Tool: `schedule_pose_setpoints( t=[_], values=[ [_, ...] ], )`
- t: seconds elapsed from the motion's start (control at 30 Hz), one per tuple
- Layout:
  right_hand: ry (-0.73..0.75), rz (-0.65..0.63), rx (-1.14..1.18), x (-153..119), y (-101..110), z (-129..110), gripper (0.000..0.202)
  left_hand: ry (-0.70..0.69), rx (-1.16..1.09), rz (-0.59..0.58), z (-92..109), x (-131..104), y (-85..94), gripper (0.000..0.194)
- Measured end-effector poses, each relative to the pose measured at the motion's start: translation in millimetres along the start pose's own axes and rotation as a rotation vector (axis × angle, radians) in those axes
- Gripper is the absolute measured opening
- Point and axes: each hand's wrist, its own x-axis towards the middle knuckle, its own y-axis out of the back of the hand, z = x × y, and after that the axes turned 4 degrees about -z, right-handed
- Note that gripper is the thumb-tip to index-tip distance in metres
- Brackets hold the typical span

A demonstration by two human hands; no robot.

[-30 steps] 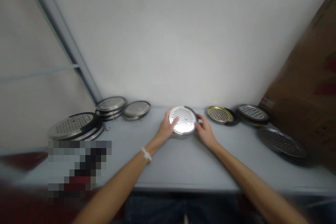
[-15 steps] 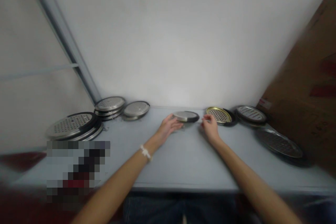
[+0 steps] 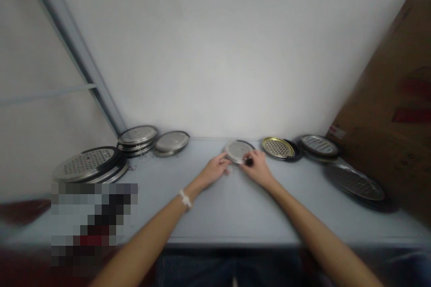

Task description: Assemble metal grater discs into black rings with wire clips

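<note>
A small round metal grater [image 3: 237, 150] with a perforated face and a black rim is at the middle back of the table, tilted toward me. My left hand [image 3: 217, 168] holds its left front edge with the fingertips. My right hand [image 3: 258, 168] is closed on its right front edge, and something dark shows between thumb and fingers; I cannot tell whether it is part of the rim. The fingers hide the grater's lower right. Just right of it lies a gold-rimmed grater [image 3: 278, 147] with a lattice face and a black edge.
At the left are a stack of large round graters [image 3: 87, 163], a smaller stack [image 3: 138, 134] and a pair of graters [image 3: 172, 141]. On the right lie a slotted grater [image 3: 318, 144] and a wrapped dark one [image 3: 357, 181], beside a cardboard box [image 3: 387, 98]. A wall stands behind.
The middle grater has tipped so its perforated face turns toward me. My right hand has moved left and taken hold of its front right edge; my left hand stays at its left side.
</note>
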Motion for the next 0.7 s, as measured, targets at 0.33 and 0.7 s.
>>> schedule_pose_setpoints(
  t=[0.33,0.7],
  values=[
    [0.029,0.017,-0.027,-0.8,3.3,-3.5,0.013,-0.215,0.768,0.11,-7.9,-6.2,13.4,0.033],
    [0.161,-0.425,-0.001,-5.8,9.4,-23.5,0.011,-0.185,0.762,0.029,-3.9,-8.0,17.1,0.01]
  ],
)
